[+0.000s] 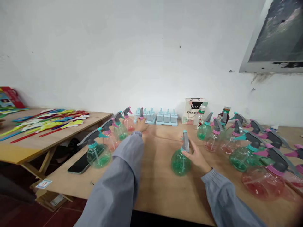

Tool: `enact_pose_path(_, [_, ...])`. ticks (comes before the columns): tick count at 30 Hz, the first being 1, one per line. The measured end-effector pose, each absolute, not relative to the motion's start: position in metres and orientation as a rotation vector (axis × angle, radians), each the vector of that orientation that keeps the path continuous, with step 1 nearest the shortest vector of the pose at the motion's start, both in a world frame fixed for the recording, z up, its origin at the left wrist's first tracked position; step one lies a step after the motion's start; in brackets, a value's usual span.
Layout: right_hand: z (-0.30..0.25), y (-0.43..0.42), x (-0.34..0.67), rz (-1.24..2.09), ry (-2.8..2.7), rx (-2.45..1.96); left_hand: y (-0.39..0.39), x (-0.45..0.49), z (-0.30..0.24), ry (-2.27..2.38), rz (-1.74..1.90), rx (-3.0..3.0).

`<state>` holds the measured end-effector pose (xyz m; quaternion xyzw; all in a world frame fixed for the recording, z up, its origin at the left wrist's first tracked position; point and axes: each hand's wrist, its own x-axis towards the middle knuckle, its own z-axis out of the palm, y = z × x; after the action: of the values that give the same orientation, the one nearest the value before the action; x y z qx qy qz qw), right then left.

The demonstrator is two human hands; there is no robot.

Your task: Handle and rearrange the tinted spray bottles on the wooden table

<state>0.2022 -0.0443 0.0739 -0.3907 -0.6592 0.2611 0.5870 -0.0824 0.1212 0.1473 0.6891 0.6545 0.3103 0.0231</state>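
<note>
Grey sleeves (118, 183) sit closest to us; under them is the plywood table (156, 189), with the other sprayers (245, 154) lined down both sides, probably to keep the middle free; our right hand (197, 157) is curled round the neck of the green spray bottle (180, 162), which stands upright mid-table; our left hand (141, 125) is stretched far back beside a small sprayer (141, 113), fingers hidden, so we can't tell its grip.
</note>
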Motion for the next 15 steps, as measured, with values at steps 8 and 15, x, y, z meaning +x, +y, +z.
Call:
enact_pose_path(8, [0.084,-0.049,0.198,1.092,-1.027,-0.723,-0.006,-0.057,0.087,1.855,0.968,2.666])
enact_pose_path(15, [0.105,-0.061,0.197,1.025,-1.181,-0.767,-0.057,-0.036,0.056,1.953,1.282,2.749])
